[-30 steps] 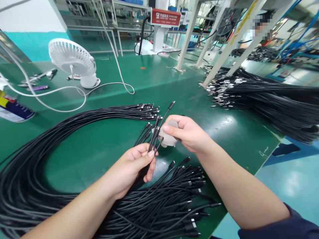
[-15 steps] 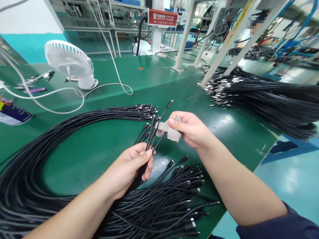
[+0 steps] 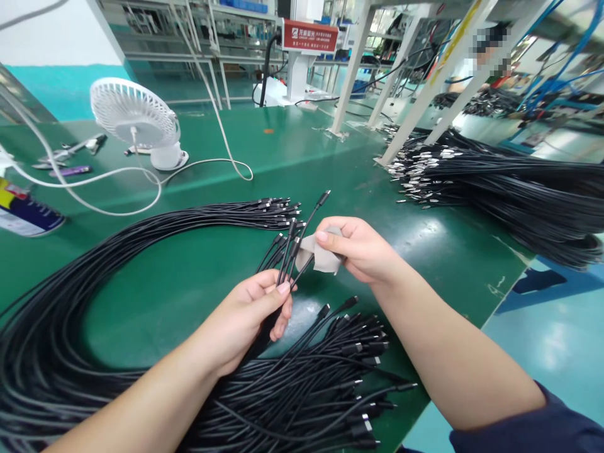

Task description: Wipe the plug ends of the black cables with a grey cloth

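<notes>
Several black USB cables (image 3: 284,267) stand up out of my left hand (image 3: 259,305), which is closed round them below their connectors. My right hand (image 3: 352,248) pinches a light grey cloth (image 3: 326,258) beside those connectors. One cable end seems to run into the cloth; the folds hide its tip. Under and in front of my left hand lies a large heap of black cables (image 3: 302,402), its connectors pointing right. From there the bundle curves round on the left to another row of connector ends (image 3: 278,211) beyond my hands.
A white fan (image 3: 136,119) with a loose white cord stands at the back left, near a can (image 3: 28,211). White frame legs (image 3: 410,94) rise at the back right. Another thick cable bundle (image 3: 495,170) overhangs the right edge of the green table (image 3: 155,302).
My right hand and the cloth have shifted slightly down along the cable ends. My left hand keeps its hold, and the view has moved a little.
</notes>
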A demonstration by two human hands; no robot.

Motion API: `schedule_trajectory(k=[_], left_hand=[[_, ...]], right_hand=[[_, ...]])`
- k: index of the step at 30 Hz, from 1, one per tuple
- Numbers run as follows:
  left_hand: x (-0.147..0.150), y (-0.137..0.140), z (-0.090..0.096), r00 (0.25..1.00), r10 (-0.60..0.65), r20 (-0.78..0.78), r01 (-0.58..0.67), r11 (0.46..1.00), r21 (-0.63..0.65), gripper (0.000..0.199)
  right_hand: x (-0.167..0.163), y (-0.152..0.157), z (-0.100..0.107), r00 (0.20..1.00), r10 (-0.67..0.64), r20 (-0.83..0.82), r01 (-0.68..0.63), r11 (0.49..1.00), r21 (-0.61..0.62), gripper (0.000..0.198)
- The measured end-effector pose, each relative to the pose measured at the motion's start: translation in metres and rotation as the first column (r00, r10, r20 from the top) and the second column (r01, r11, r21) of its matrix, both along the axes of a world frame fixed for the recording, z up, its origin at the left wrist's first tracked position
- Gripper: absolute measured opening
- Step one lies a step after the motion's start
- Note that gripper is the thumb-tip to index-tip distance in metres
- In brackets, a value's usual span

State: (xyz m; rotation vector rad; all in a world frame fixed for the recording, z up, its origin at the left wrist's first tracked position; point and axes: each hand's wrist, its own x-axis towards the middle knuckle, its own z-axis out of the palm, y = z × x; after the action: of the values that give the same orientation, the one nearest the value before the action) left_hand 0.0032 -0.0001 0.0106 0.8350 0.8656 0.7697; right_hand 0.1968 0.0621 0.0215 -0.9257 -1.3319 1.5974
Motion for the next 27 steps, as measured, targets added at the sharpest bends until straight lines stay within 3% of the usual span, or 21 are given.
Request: schedule_trajectory(k=[9,14,21,27], left_hand=[[-0.001,-0.001,-0.002,1.0,0.005,0.007,-0.005,1.0,0.002,0.032],[-0.002,-0.001,-0.004,1.0,0.016,0.02,-0.016,1.0,-0.012,0.029],[-0.002,0.001,-0.002,1.0,0.019,0.025,-0.018,1.0,-0.021,0.031],[-0.001,0.0,0.0,0.999,0.028,0.024,-0.027,0.999,-0.018,0.031]], right_hand=[[-0.002,0.003,-0.011,0.999,-0.021,-0.045,0.02,0.999,-0.024,0.036],[-0.006,0.002,-0.015,0.999,0.049,-0.009,-0.049,0.998,-0.033,0.038],[0.002,0.007,-0.013,0.999,-0.026,-0.018,0.026,0.999,-0.044,0.037],[0.0,0.007,-0.013,0.996,0.067,-0.052,-0.07,0.996,-0.054,0.039]])
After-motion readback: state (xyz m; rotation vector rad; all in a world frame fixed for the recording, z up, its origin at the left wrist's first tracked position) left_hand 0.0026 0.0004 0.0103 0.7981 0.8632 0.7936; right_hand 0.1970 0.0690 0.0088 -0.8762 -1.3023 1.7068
